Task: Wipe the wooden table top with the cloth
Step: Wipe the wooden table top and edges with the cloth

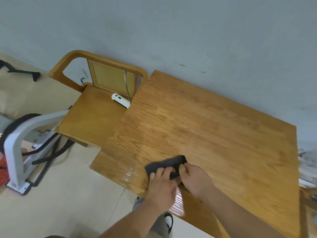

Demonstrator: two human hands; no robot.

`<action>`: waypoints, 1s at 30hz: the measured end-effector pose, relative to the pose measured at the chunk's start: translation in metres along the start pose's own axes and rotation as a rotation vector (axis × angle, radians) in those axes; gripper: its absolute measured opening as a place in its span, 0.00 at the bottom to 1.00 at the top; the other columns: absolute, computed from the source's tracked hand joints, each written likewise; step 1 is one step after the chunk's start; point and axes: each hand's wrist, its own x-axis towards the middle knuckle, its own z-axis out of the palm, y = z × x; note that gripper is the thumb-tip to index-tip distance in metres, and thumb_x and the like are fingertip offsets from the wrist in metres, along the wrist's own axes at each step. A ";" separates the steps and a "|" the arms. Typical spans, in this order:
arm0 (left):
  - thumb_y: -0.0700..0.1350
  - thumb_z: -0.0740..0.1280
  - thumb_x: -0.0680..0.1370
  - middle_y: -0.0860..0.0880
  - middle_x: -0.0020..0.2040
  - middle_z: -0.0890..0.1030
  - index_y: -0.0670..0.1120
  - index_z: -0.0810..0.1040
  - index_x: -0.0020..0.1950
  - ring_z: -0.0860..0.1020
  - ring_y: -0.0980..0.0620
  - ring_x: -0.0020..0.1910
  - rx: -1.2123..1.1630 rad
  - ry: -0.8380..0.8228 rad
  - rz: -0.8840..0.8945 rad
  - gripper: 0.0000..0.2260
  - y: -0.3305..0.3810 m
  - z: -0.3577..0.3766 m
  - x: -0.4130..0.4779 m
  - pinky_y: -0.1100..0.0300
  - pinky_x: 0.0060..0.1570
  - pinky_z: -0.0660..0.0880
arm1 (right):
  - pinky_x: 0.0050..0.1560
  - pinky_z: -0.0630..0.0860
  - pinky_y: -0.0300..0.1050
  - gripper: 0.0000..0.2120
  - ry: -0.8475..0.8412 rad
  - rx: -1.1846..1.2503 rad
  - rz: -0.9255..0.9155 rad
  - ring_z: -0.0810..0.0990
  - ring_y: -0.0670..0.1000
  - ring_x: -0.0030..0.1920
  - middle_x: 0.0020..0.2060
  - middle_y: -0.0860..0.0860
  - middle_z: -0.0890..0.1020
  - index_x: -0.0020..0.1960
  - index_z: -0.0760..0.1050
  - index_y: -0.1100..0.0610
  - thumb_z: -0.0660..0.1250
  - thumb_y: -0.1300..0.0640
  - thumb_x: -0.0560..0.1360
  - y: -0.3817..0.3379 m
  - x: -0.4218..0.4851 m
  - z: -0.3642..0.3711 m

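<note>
The wooden table top (205, 127) fills the middle and right of the view, its far edge against a grey wall. A dark grey cloth (165, 164) lies bunched on the table near its front-left edge. My left hand (163, 186) rests on the cloth's near side with fingers curled over it. My right hand (195, 179) pinches the cloth's right end between thumb and fingers. Both hands hide the cloth's near part. A damp sheen shows on the wood near the front-left edge.
A wooden chair (92, 114) with a cane back stands to the table's left, a white device (121, 100) lying on its seat. A white frame with black cables (22, 148) sits on the floor at the left. Cluttered items (308, 169) lie past the table's right edge.
</note>
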 end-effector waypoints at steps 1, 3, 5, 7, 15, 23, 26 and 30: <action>0.50 0.66 0.74 0.52 0.62 0.69 0.62 0.73 0.61 0.71 0.45 0.55 0.046 -0.041 0.082 0.16 -0.008 -0.006 0.010 0.49 0.46 0.69 | 0.40 0.75 0.51 0.21 0.007 0.001 0.008 0.79 0.50 0.38 0.36 0.50 0.81 0.42 0.75 0.52 0.51 0.44 0.84 0.004 -0.001 -0.002; 0.50 0.63 0.77 0.54 0.63 0.69 0.65 0.70 0.67 0.69 0.47 0.56 0.132 -0.043 0.165 0.19 -0.031 -0.018 0.021 0.50 0.47 0.68 | 0.43 0.77 0.52 0.21 -0.003 -0.003 0.018 0.79 0.51 0.39 0.38 0.51 0.82 0.44 0.76 0.53 0.51 0.44 0.85 0.007 0.001 -0.004; 0.50 0.63 0.78 0.55 0.64 0.70 0.67 0.69 0.70 0.69 0.48 0.56 0.142 0.011 0.074 0.22 -0.055 -0.026 0.012 0.50 0.46 0.67 | 0.45 0.77 0.51 0.21 -0.025 0.013 0.009 0.80 0.52 0.41 0.40 0.52 0.82 0.47 0.76 0.53 0.50 0.42 0.85 0.003 0.004 -0.001; 0.49 0.65 0.79 0.53 0.64 0.71 0.66 0.70 0.71 0.71 0.45 0.57 0.099 0.096 -0.118 0.22 -0.080 -0.034 -0.007 0.50 0.46 0.68 | 0.45 0.76 0.49 0.20 -0.052 0.032 -0.014 0.80 0.52 0.42 0.42 0.52 0.83 0.51 0.77 0.53 0.51 0.42 0.85 -0.007 0.008 0.006; 0.53 0.66 0.82 0.50 0.71 0.72 0.66 0.73 0.72 0.68 0.42 0.67 0.126 0.118 -0.483 0.19 -0.175 -0.095 -0.040 0.43 0.63 0.67 | 0.34 0.73 0.40 0.13 -0.205 0.103 -0.122 0.80 0.45 0.36 0.37 0.47 0.82 0.52 0.77 0.48 0.58 0.42 0.82 -0.088 0.045 0.042; 0.49 0.67 0.82 0.42 0.77 0.69 0.64 0.75 0.71 0.71 0.37 0.71 -0.072 0.196 -0.612 0.19 -0.184 -0.082 -0.071 0.41 0.62 0.77 | 0.35 0.64 0.30 0.05 -0.236 0.088 -0.180 0.73 0.34 0.41 0.44 0.33 0.76 0.45 0.73 0.38 0.61 0.43 0.80 -0.156 0.105 0.057; 0.49 0.63 0.84 0.48 0.78 0.67 0.68 0.68 0.75 0.73 0.44 0.69 -0.197 0.118 -0.580 0.22 -0.208 -0.098 -0.053 0.49 0.59 0.79 | 0.37 0.63 0.31 0.04 -0.242 0.114 -0.161 0.70 0.33 0.41 0.42 0.31 0.72 0.49 0.71 0.37 0.60 0.41 0.81 -0.170 0.129 0.056; 0.46 0.59 0.86 0.49 0.81 0.61 0.70 0.52 0.78 0.74 0.50 0.67 -0.323 0.014 -0.456 0.27 -0.239 -0.107 -0.004 0.65 0.63 0.71 | 0.37 0.66 0.33 0.06 -0.216 0.127 -0.126 0.75 0.36 0.41 0.43 0.35 0.77 0.52 0.72 0.37 0.58 0.39 0.81 -0.180 0.151 0.050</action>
